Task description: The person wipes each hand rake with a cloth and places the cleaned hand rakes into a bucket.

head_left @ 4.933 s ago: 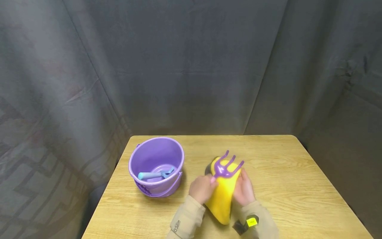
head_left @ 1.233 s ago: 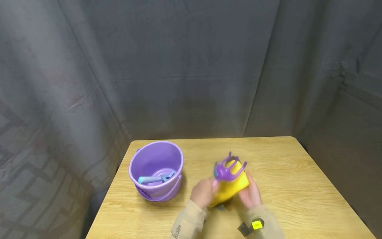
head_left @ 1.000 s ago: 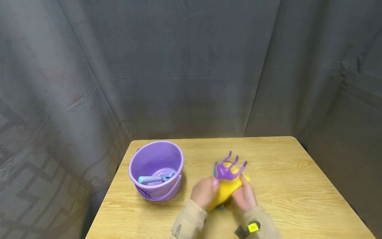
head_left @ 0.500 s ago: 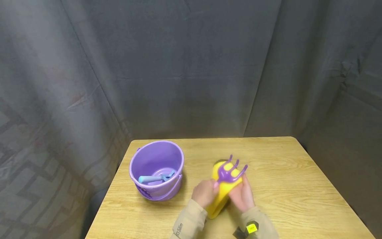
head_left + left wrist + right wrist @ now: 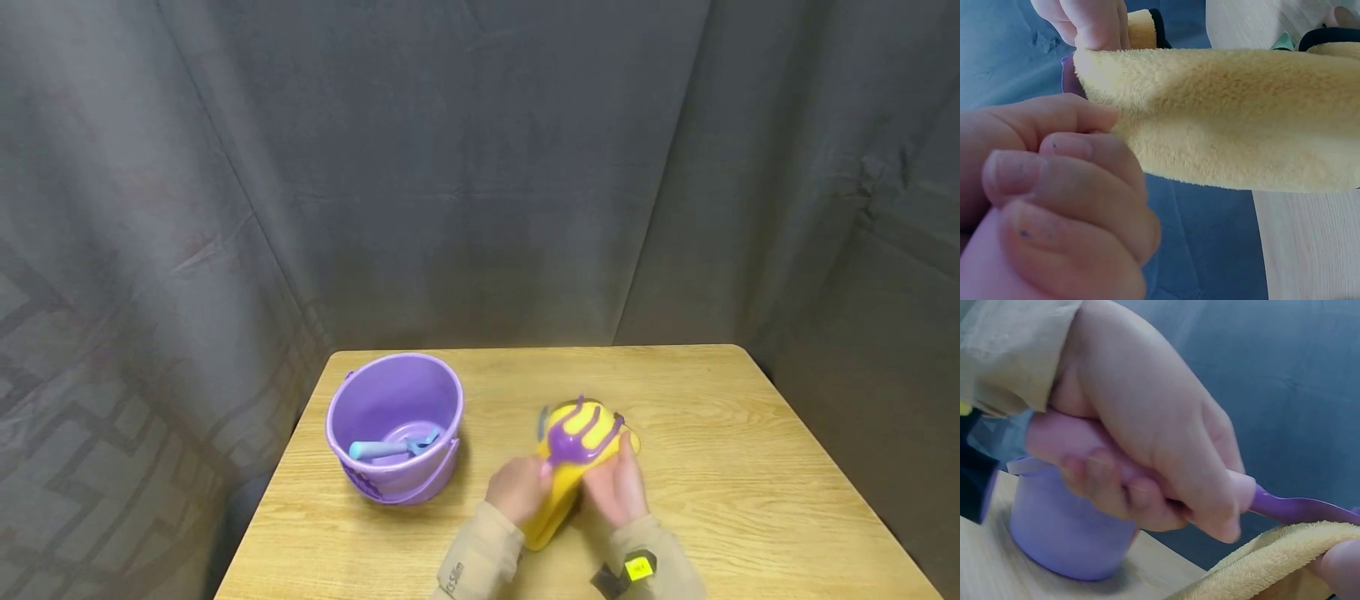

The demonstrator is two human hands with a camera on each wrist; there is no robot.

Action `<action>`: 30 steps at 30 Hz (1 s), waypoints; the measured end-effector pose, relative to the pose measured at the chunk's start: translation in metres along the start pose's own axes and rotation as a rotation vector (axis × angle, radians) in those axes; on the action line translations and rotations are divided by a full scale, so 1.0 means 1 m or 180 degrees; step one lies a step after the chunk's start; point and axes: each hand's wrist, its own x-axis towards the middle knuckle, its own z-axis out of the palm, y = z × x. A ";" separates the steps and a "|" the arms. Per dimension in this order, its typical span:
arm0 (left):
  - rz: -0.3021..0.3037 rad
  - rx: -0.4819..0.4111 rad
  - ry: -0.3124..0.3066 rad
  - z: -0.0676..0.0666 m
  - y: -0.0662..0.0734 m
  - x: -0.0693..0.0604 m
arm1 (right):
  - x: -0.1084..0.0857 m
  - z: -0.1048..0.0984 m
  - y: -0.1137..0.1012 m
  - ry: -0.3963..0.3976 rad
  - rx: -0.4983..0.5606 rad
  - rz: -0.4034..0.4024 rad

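In the head view a purple hand fork [image 5: 570, 447] points away from the person, its tines over a fuzzy yellow cloth [image 5: 550, 510]. My left hand [image 5: 517, 490] grips the fork's pink handle, which the right wrist view shows as a thick pink grip [image 5: 1066, 439] inside curled fingers. My right hand [image 5: 618, 489] holds the cloth near the tines, its thumb raised. From the left wrist, the cloth [image 5: 1241, 119] spreads wide with dark trim, and fingers of my right hand [image 5: 1094, 22] pinch its edge beside a purple bit of the fork [image 5: 1071, 78]. The cloth hides part of that hand.
A purple bucket [image 5: 393, 479] stands on the wooden table [image 5: 720, 467] to the left of the hands, with a light blue-handled tool [image 5: 378, 449] inside. A grey curtain [image 5: 480, 183] hangs behind and at the sides.
The cloth has shifted and refolded under the fork, its upper end now spreading farther right past the tines. The fork has dipped slightly toward the person. My left hand keeps its grip.
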 end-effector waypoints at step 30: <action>-0.0152 -0.0085 -0.0465 0.002 -0.003 -0.005 | 0.000 -0.007 -0.027 0.0118 -0.0636 -0.0524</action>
